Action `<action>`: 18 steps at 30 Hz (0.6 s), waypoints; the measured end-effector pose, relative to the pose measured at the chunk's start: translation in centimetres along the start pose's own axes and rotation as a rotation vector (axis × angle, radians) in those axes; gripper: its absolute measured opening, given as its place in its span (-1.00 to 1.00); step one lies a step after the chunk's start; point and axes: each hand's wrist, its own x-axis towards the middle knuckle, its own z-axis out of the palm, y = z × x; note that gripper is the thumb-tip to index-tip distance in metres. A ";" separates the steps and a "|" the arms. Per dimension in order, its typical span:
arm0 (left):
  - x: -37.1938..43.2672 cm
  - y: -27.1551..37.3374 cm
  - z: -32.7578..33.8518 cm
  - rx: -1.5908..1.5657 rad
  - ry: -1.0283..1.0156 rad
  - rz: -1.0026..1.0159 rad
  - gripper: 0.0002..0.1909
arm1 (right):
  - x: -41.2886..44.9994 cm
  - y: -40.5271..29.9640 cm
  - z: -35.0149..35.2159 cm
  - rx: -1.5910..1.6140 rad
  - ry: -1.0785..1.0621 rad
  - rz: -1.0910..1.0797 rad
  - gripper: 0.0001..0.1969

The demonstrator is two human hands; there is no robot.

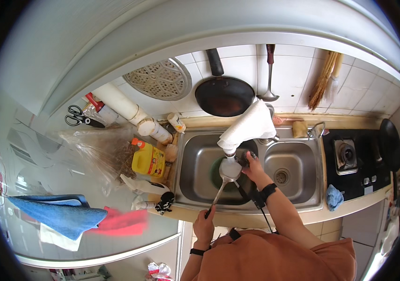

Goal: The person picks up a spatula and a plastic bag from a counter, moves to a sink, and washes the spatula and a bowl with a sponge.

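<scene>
My left hand (204, 224) is closed around the dark handle of a metal ladle (230, 169). The ladle's bowl is over the left basin (194, 168) of a double stainless steel sink, right below the faucet spout (230, 155), and looks whitish with water. A white cloth (249, 128) wraps the faucet. Beside the bowl, my right hand (255, 170) grips a dark scouring pad (246, 159), probably steel wool. Deeper in that basin is a round green item (216, 175), partly hidden by the ladle. A black-handled utensil (242, 191) leans near my right wrist.
Right of the sink stands a black gas stove (358, 151) with a blue rag (334, 197) at its front edge. A yellow detergent jug (148, 159) and a white spray bottle (147, 186) are to the left. A frying pan (225, 96) hangs behind the sink.
</scene>
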 end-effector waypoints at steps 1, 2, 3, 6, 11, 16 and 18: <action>-0.2 -0.2 0.0 -0.002 -0.002 -0.046 -0.47 | -1.1 -0.1 0.7 -0.003 -0.005 0.009 -0.48; -0.4 -0.4 0.0 -0.005 -0.003 -0.091 -0.47 | -2.5 -0.2 1.1 0.012 -0.081 0.018 -0.46; -0.4 -0.5 0.1 -0.006 -0.003 -0.091 -0.47 | -3.7 -0.7 1.7 0.029 -0.151 0.016 -0.44; -0.5 -0.6 0.6 -0.006 -0.018 -0.161 -0.49 | -6.7 1.7 3.9 -0.151 -0.253 -0.061 -0.62; -0.3 -0.2 1.2 -0.113 -0.015 -0.041 -0.52 | -1.9 5.3 2.5 -0.759 0.020 -0.757 -0.58; -0.3 -0.3 0.9 -0.144 -0.010 -0.097 -0.53 | -1.8 1.6 3.8 -0.457 0.110 -0.246 -0.54; -0.2 -0.3 0.7 -0.123 -0.003 -0.111 -0.53 | -1.7 0.2 3.0 -0.579 0.254 -0.465 -0.54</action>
